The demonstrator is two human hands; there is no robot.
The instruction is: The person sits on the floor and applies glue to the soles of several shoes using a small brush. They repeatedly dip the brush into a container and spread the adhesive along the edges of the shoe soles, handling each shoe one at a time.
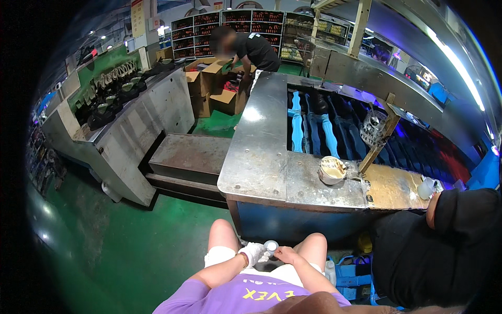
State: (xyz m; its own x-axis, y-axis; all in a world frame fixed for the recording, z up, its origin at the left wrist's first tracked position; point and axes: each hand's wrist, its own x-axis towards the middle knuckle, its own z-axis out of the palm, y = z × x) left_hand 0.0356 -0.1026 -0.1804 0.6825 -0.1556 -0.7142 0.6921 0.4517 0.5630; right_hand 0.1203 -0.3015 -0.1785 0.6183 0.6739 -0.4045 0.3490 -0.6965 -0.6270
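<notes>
In my lap, close in front of my body, my left hand (253,254) wears a white glove and is closed against a small whitish round container (271,246). The container has a pale rim and is seen from above; its exact kind is too small to make out. My right hand (286,255), bare, is at the container's other side with its fingers drawn together. Whether those fingers pinch the container or something small beside it does not show. White crumpled material, perhaps glove fingers, lies between the two hands.
Ahead stands a metal-topped workbench (256,136) bearing a glue-stained tub (332,170). Dark and blue shoe parts (327,131) lie on its conveyor. A person in black (434,251) sits close at my right; another (256,52) bends over cardboard boxes (212,83). A low metal step (191,152) adjoins the bench.
</notes>
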